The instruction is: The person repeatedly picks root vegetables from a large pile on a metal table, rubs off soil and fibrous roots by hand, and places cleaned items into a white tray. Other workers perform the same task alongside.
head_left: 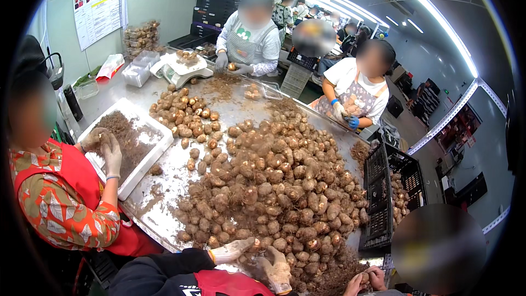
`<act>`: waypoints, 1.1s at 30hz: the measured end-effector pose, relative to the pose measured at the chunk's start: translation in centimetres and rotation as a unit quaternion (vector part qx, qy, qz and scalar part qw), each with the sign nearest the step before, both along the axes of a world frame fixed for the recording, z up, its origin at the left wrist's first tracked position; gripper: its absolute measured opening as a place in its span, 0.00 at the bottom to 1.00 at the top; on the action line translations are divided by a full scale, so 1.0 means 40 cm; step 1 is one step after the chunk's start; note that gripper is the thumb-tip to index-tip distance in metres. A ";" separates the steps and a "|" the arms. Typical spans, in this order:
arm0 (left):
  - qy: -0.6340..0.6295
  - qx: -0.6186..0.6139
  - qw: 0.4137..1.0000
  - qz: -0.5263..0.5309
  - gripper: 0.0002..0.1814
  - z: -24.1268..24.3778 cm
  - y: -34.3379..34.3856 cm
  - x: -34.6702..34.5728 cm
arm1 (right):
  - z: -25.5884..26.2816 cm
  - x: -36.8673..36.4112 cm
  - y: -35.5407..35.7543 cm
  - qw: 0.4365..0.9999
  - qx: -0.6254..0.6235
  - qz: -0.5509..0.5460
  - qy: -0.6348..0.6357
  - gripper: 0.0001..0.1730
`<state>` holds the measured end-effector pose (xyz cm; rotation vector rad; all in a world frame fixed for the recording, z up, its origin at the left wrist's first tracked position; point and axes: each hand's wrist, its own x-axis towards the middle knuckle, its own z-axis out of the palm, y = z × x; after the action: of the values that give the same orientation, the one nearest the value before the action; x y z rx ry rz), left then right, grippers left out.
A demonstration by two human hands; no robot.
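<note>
A large heap of brown, hairy taro corms (283,181) covers the metal table (176,176) before me. My left hand (232,251), in a pale knitted glove, reaches in from the left at the heap's near edge. Its fingers are stretched out, with the tips beside a taro with a pale cut end (257,243). My right hand (276,270), in a soiled pale glove, lies just right of it over the near corms, fingers and thumb apart. I see nothing clearly held in either hand. Loose root fibres (337,273) lie to the right.
A worker at left handles something over a white foam tray (164,135) of root debris. Trimmed taros (187,111) lie near a white scale (181,68). Two workers stand across the table. A black crate (378,201) borders the right; bare hands (363,281) hold a corm at bottom right.
</note>
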<state>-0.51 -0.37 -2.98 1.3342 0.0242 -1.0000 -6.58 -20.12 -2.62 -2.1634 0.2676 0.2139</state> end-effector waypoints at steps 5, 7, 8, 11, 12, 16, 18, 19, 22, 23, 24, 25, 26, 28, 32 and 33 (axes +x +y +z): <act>0.022 -0.015 0.999 -0.043 0.35 -0.032 -0.025 -0.021 | 0.041 0.022 0.065 0.995 -0.067 0.044 -0.054 0.34; 0.007 -0.012 0.997 -0.081 0.40 -0.048 -0.017 -0.013 | 0.028 0.025 0.050 0.997 -0.057 0.036 -0.041 0.34; 0.025 0.011 0.989 -0.146 0.33 -0.071 -0.010 0.007 | 0.028 0.020 0.047 0.998 -0.049 0.023 -0.028 0.33; -0.392 0.023 0.917 -0.070 0.29 -0.044 -0.004 -0.011 | -0.019 0.005 0.026 0.995 -0.064 0.045 -0.055 0.34; -0.486 0.066 0.871 -0.007 0.25 -0.042 -0.006 -0.016 | -0.004 0.004 0.028 0.992 -0.090 0.070 -0.043 0.35; -0.488 0.225 0.835 -0.121 0.21 0.012 0.006 -0.010 | 0.026 0.002 0.037 0.984 -0.117 0.126 -0.045 0.38; -0.560 0.213 0.773 -0.208 0.23 -0.060 0.012 0.010 | 0.018 0.006 0.045 0.989 -0.068 0.124 -0.053 0.39; -0.502 0.188 0.832 -0.142 0.20 -0.088 0.010 0.006 | 0.009 0.006 0.047 0.990 -0.049 0.120 -0.058 0.37; -0.372 0.122 0.920 0.002 0.23 -0.130 -0.007 -0.004 | -0.009 0.002 0.042 0.993 -0.011 0.097 -0.073 0.34; -0.368 0.115 0.923 0.007 0.23 -0.131 -0.016 -0.007 | -0.008 0.008 0.039 0.993 -0.008 0.092 -0.073 0.33; -0.365 0.111 0.924 0.009 0.24 -0.129 -0.023 -0.008 | -0.007 0.009 0.036 0.993 -0.010 0.086 -0.074 0.33; -0.363 0.105 0.926 0.010 0.25 -0.131 -0.030 -0.007 | -0.004 0.009 0.030 0.994 -0.014 0.080 -0.071 0.32; -0.432 0.096 0.896 -0.028 0.22 -0.137 -0.037 -0.004 | 0.000 0.009 0.026 0.994 -0.022 0.080 -0.069 0.31; -0.605 0.119 0.787 0.013 0.19 -0.136 -0.033 -0.019 | 0.015 0.022 0.034 0.992 -0.018 0.097 -0.075 0.30; -0.523 0.441 0.696 -0.218 0.26 -0.025 -0.026 0.020 | 0.026 0.065 0.046 0.982 -0.022 0.136 -0.132 0.28; -0.574 0.423 0.660 -0.236 0.20 0.014 -0.043 0.037 | 0.010 0.062 0.032 0.978 -0.044 0.131 -0.156 0.28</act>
<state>0.97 -2.08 -2.42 2.7674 -0.9792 -0.3186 -4.08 -18.82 -2.23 -2.2772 -0.1928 0.0084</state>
